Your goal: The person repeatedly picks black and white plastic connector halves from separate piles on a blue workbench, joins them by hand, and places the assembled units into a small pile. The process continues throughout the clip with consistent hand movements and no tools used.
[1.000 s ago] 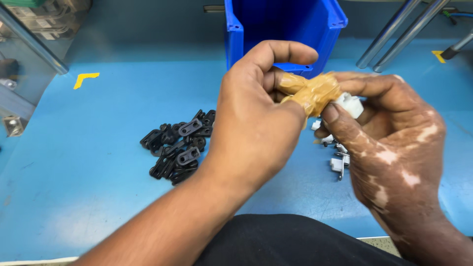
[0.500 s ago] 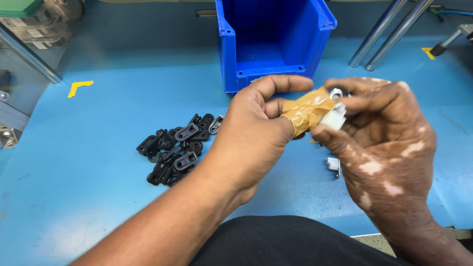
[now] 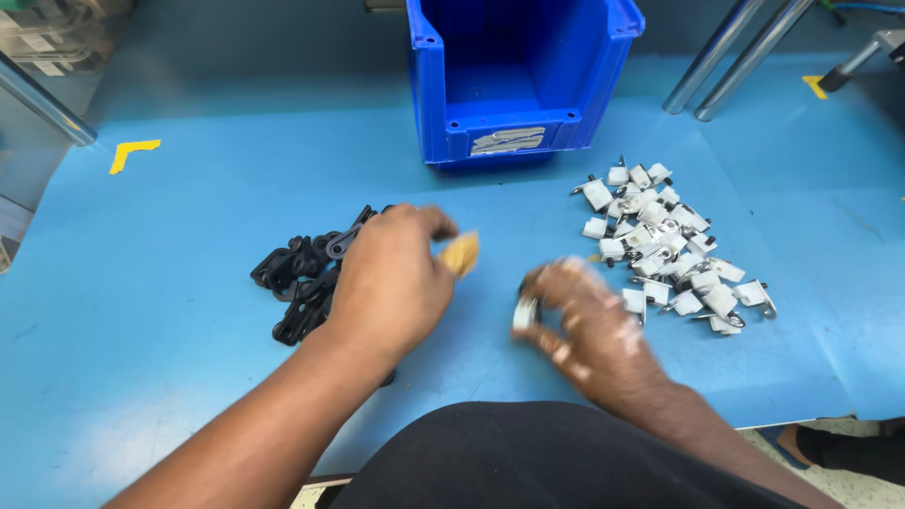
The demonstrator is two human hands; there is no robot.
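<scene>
Both hands are dropping apart now: left hand (image 3: 391,283) pinching a tan piece (image 3: 460,253) beside the black clips (image 3: 302,278), blurry right hand (image 3: 589,325) gripping a white clip (image 3: 524,314), blue table (image 3: 189,207) open between.

At frame centre the left hand (image 3: 391,283) pinches a tan piece (image 3: 461,253) over the blue desk (image 3: 141,311), beside black clips (image 3: 302,278). The blurred right hand (image 3: 589,325) holds a small white part (image 3: 524,313) near white clips (image 3: 669,245); a blue bin (image 3: 518,85) stands above.
</scene>
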